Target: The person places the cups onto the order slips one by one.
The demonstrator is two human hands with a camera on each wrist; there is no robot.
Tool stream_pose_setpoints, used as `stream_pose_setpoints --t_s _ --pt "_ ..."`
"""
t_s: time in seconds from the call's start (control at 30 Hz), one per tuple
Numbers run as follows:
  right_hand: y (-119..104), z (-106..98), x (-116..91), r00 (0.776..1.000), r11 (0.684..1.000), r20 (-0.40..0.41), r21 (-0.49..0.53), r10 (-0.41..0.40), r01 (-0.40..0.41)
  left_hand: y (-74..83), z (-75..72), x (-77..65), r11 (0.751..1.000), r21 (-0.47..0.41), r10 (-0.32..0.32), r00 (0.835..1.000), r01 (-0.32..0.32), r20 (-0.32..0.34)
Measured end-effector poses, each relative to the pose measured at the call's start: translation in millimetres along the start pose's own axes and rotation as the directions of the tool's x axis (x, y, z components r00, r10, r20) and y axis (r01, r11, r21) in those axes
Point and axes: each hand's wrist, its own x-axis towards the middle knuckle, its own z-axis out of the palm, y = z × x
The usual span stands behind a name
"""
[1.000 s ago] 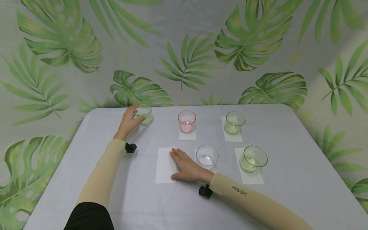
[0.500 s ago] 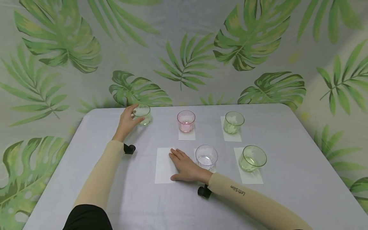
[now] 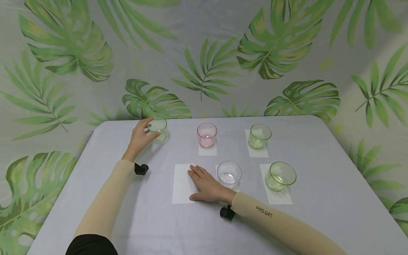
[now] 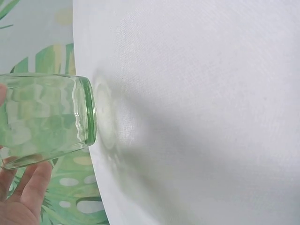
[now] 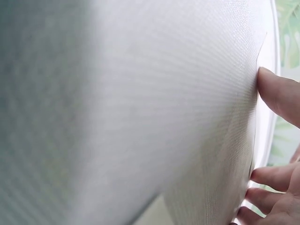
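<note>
My left hand (image 3: pixel 141 136) holds a green glass tumbler (image 3: pixel 162 131) upright at the far left of the table, thumb on the near side and fingers behind it. In the left wrist view the tumbler's (image 4: pixel 47 115) base is close over the tablecloth, its shadow falling beside it. My right hand (image 3: pixel 207 185) lies with spread fingers on a white sheet of paper (image 3: pixel 181 184) near the middle. Its fingertips (image 5: pixel 262 176) touch the paper in the right wrist view. Just behind the right wrist stands a clear glass (image 3: pixel 229 173), partly overlapped by the hand.
A pink glass (image 3: pixel 207 134) and a second green glass (image 3: pixel 260 135) stand on paper slips along the back. Another green glass (image 3: pixel 280 177) is on a paper at the right. The white tablecloth (image 3: pixel 322 170) meets a leaf-patterned backdrop (image 3: pixel 204 71) behind.
My left hand has drawn back slightly toward me with the green tumbler, which now sits a little lower in the head view. The right hand has stayed on the paper.
</note>
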Motion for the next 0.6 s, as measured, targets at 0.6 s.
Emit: stream_pose_setpoints --t_s 0.6 --pt "0 -1 0 1.000 1.000 0.002 0.013 -0.004 0.004 5.5 -5.8 -18.4 0.997 -0.063 0.050 0.999 -0.050 -0.009"
